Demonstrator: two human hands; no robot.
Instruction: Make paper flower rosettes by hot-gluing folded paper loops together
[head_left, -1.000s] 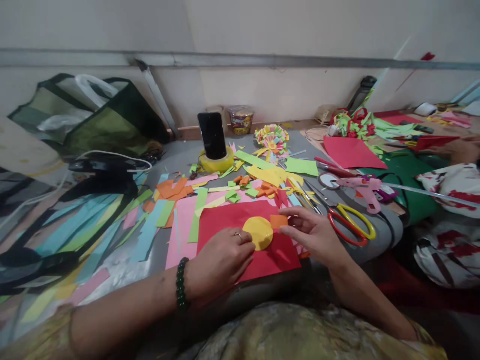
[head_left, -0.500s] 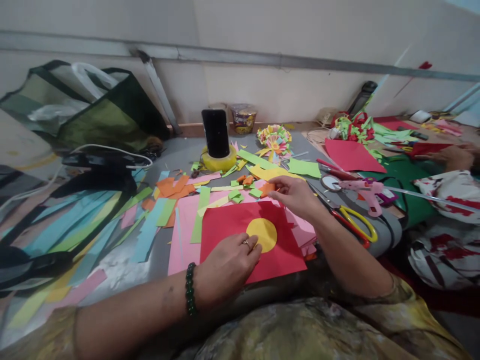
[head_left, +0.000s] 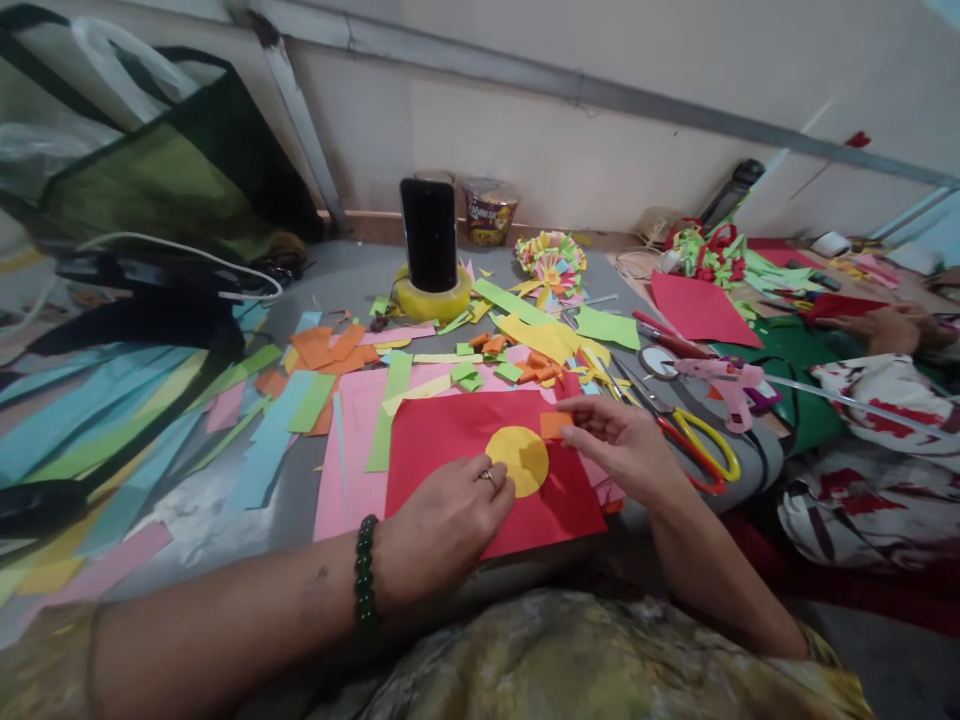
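My left hand (head_left: 439, 510), with a dark green bead bracelet and a ring, rests on a red paper sheet (head_left: 442, 430). Its fingers are bent and together, with the tips at the left edge of a yellow paper circle (head_left: 527, 462); the thumb is hidden. Between thumb and fingers of my right hand (head_left: 626, 440) is a small orange paper square (head_left: 555, 426), held just above the sheet beside the circle's upper right edge. Pink paper (head_left: 337, 480) lies under the red sheet. Small orange pieces (head_left: 536, 366) and green pieces (head_left: 469, 377) are just beyond it.
Scissors (head_left: 701, 450) and a pink glue gun (head_left: 731, 385) lie at right. A phone (head_left: 429, 235) stands in a yellow tape roll (head_left: 433, 298), with a paper pompom (head_left: 551, 262) nearby. Coloured strips (head_left: 142, 400) cover the left side. Another person's hands (head_left: 892, 328) are far right.
My right hand has come from the small paper pieces back over the red sheet, bringing an orange square. My left hand stays on the yellow circle. The camera view has shifted slightly.
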